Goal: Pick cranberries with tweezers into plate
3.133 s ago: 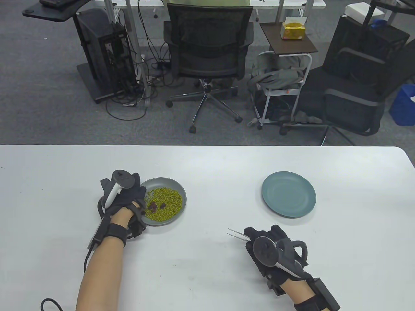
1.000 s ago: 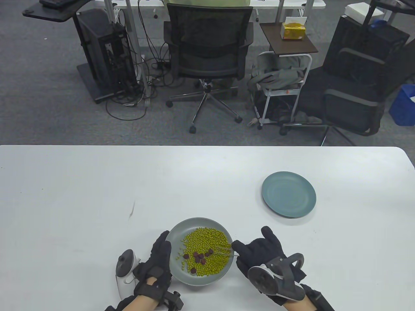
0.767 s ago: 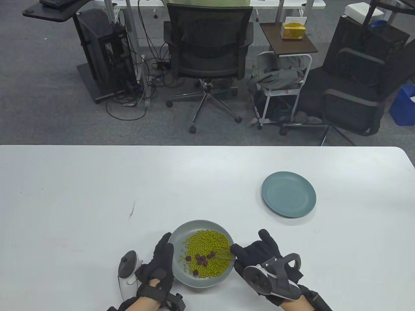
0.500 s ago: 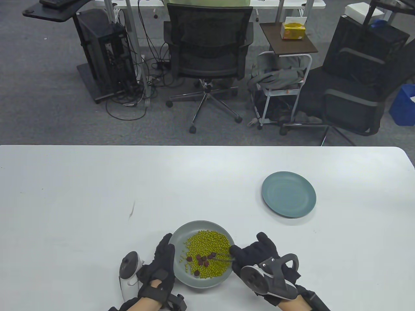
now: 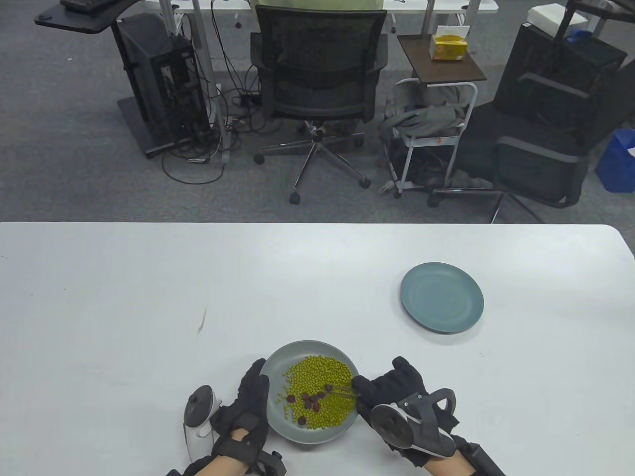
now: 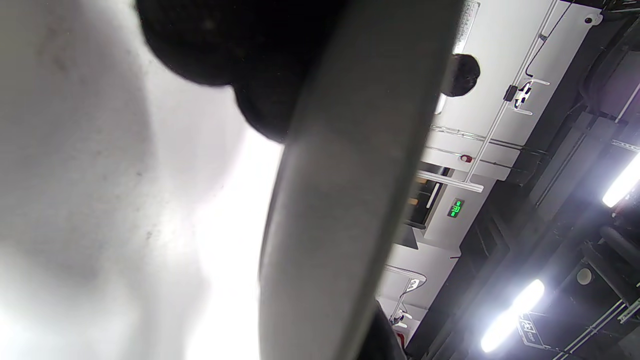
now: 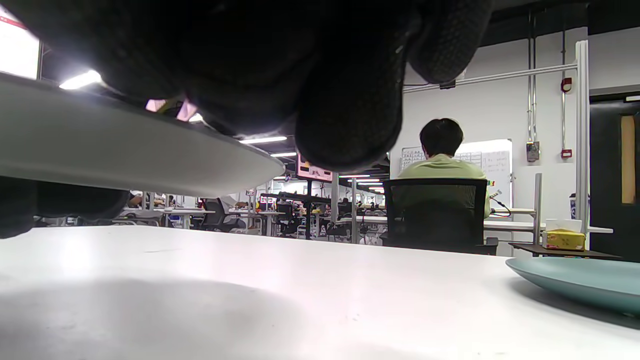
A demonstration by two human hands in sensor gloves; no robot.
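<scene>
Table view: grey dish point(image 5: 278, 421) of green beans point(image 5: 322, 391) sits at the counter's point(image 5: 149, 277) near edge, dark cranberries point(image 5: 311, 399) clustered on the beans toward the dish's near-left. Left hand point(image 5: 245, 409) rests against the dish's left rim, fingers laid along it, holding nothing else. Right hand point(image 5: 397, 391), just right of the dish, pinches the tweezers point(image 5: 342, 391), tips reaching in over the beans beside the rightmost cranberry; can't tell if the tips have closed on one. Empty teal plate point(image 5: 442, 297) lies well apart, up and right of the dish. Risks, as a guess: the tips grab a bean along with or instead of a cranberry since they're packed together; a soft squeeze drops the berry on the counter during the long carry to the plate; pushing down hard scatters beans over the rim or shifts the dish if the left hand lets go.
</scene>
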